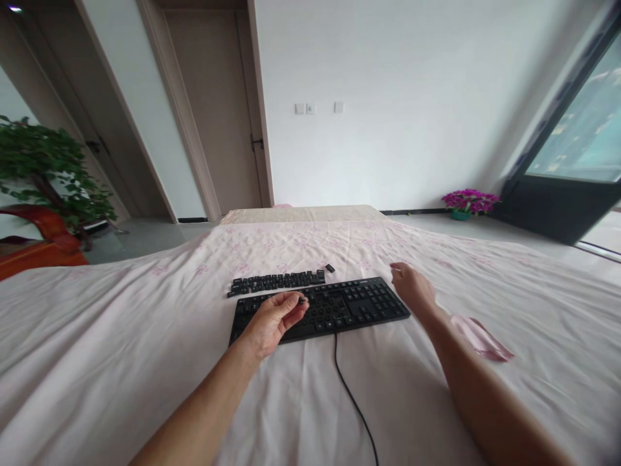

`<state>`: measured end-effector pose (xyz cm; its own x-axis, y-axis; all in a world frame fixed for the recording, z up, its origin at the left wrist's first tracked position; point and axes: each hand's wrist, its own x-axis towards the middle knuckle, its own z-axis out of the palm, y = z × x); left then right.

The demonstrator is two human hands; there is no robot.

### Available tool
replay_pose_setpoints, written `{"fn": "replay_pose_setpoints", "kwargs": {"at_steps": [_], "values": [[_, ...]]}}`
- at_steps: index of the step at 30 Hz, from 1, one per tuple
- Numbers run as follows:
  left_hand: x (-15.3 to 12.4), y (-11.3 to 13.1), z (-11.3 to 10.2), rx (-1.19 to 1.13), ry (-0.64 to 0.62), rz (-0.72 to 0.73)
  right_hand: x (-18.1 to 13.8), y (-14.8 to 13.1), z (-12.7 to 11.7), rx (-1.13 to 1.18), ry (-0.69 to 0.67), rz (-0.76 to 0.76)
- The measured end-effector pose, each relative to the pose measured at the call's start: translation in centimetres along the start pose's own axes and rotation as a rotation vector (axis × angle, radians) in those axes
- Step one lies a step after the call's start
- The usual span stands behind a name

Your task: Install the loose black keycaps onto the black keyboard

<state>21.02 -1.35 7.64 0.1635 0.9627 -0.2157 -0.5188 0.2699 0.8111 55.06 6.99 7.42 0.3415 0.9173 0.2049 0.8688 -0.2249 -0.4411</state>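
Note:
A black keyboard (pixel 369 304) lies on the bed cover, with part of its key area stripped to bare sockets. Above its middle, my left hand (pixel 274 317) pinches a small black keycap (pixel 303 300) between thumb and fingertips. Loose keycaps (pixel 279 281) sit in rows along the keyboard's far edge, and a single keycap (pixel 330 268) rests apart at their right end. My right hand (pixel 412 285) is just past the keyboard's far right corner, fingers drawn together. Whatever those fingers hold, if anything, is too small to make out.
A pale floral cover (pixel 301 395) spreads under everything. The keyboard's cable (pixel 353 398) runs toward me. A pink cloth (pixel 482 338) lies beside my right forearm. Farther off are a purple flower pot (pixel 468 204), a leafy plant (pixel 48 168) and a wooden armrest (pixel 43 236).

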Motion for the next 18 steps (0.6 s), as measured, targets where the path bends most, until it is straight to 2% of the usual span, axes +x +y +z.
{"fn": "replay_pose_setpoints", "kwargs": {"at_steps": [3, 5, 7, 9, 11, 13, 15, 18], "values": [[-0.7, 0.3, -0.2, -0.11, 0.042, -0.004, 0.4, 2.1, -0.4, -0.19, -0.082, 0.063], [-1.1, 0.4, -0.3, -0.184, 0.092, -0.011, 0.1, 1.8, -0.4, -0.248, 0.004, -0.008], [-1.4, 0.6, -0.3, -0.266, 0.152, -0.019, -0.9, -0.2, -0.3, -0.201, 0.152, -0.168], [-1.7, 0.7, 0.0, -0.335, 0.201, -0.022, -2.7, -3.3, 0.3, 0.021, 0.16, -0.348], [-2.0, 0.8, 0.4, -0.374, 0.231, -0.012, -5.3, -7.0, 1.3, 0.386, 0.012, -0.496], [-2.3, 0.8, 0.7, -0.378, 0.248, 0.008, -8.1, -10.3, 2.6, 0.728, -0.172, -0.539], [-2.6, 0.7, 1.0, -0.362, 0.268, 0.03, -10.6, -12.7, 3.7, 0.945, -0.314, -0.558], [-2.9, 0.4, 1.0, -0.333, 0.297, 0.052, -13.1, -14.2, 4.5, 1.156, -0.409, -0.587]]}}
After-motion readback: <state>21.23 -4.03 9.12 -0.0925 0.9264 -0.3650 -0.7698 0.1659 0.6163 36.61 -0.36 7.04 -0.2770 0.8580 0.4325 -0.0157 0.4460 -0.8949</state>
